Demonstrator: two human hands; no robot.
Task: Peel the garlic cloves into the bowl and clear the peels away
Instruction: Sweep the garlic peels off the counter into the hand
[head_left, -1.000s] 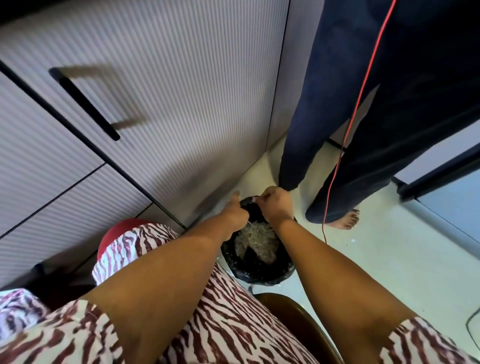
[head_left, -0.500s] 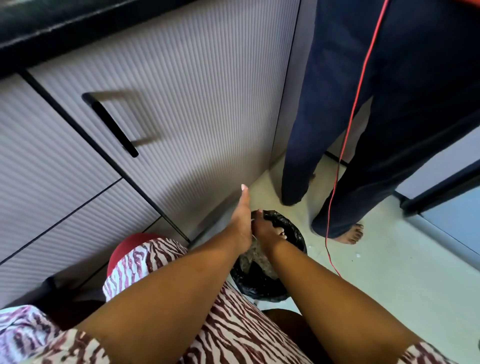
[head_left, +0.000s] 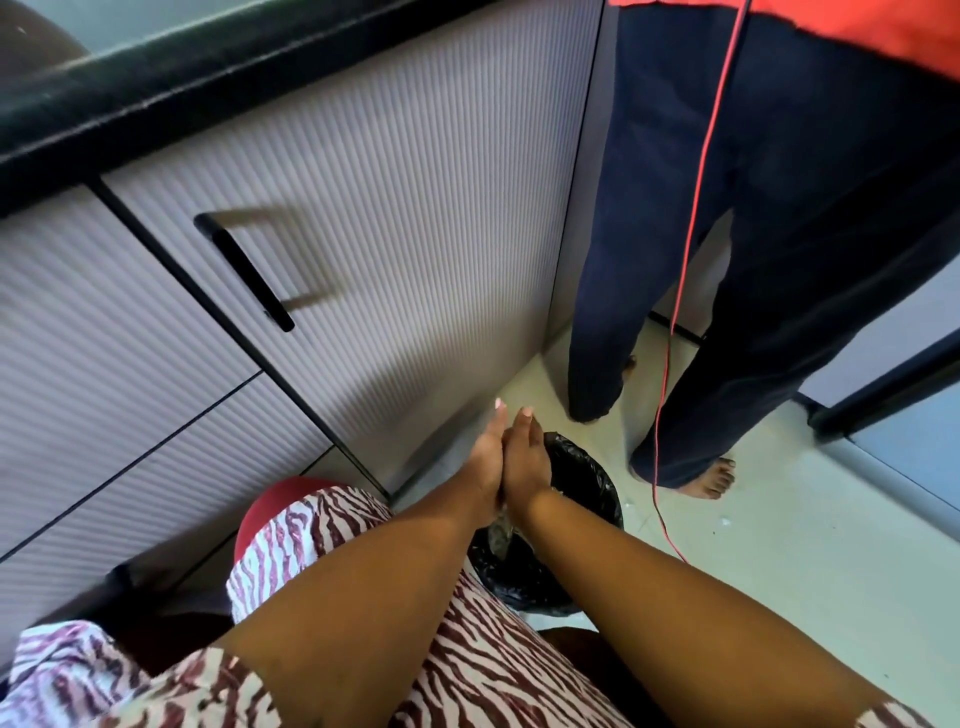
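1. One small bin (head_left: 582, 483) lined with a black bag stands on the pale floor (head_left: 779, 545) just beside the cabinet; a patch of pale garlic peels (head_left: 498, 535) shows inside it, between the forearms. No bowl or cloves are in view.
2. Two hands meet above the bin's near rim: the left hand (head_left: 485, 457) and right hand (head_left: 524, 457) are pressed palm to palm, fingers straight, neither grip holding anything visible.
3. Two cabinet fronts (head_left: 363, 208), ribbed and grey, rise at left under one black worktop (head_left: 156, 78) edge; one black handle (head_left: 244, 273) is visible.
4. One second person (head_left: 753, 234) in dark trousers stands barefoot beyond the bin, one red cable (head_left: 691, 234) hanging down in front of them.
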